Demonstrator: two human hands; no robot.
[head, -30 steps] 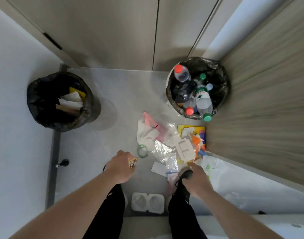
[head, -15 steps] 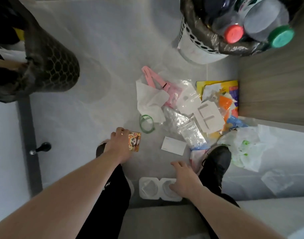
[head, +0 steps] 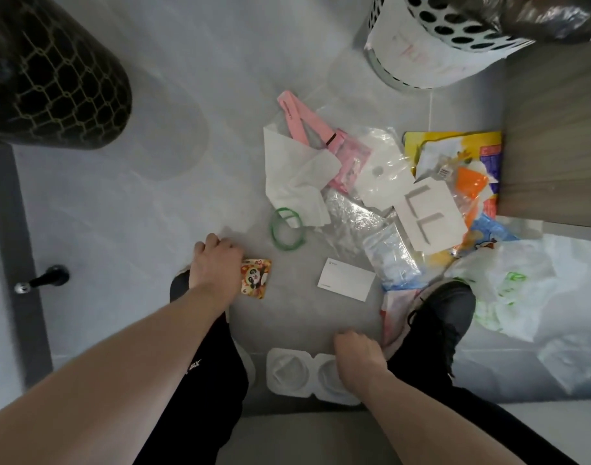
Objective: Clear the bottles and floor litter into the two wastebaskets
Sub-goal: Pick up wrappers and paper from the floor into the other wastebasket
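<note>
My left hand (head: 215, 266) holds a small panda-print wrapper (head: 256, 277) just above the floor. Lower down, my right hand (head: 358, 355) curls over the right half of a white double-cup plastic tray (head: 289, 370) lying between my feet. Litter covers the floor ahead: a green ring (head: 286, 228), a white card (head: 347, 279), white tissue (head: 297, 176), a pink strap (head: 299, 119), clear plastic bags (head: 371, 229), a white foam insert (head: 428, 214) and coloured wrappers (head: 468, 169). The dark mesh wastebasket (head: 59, 78) stands top left. The white perforated wastebasket (head: 418, 52) stands top right.
A wooden cabinet side (head: 556, 129) walls off the right. A thin white plastic bag (head: 509, 297) lies beside my right shoe (head: 441, 317). A black door stop (head: 40, 280) sits on the dark floor strip at left. Bare grey floor lies between the baskets.
The view has dropped much closer to the floor. My right hand moved from the right shoe to the white double-cup tray and curled over it. My left hand kept the panda wrapper.
</note>
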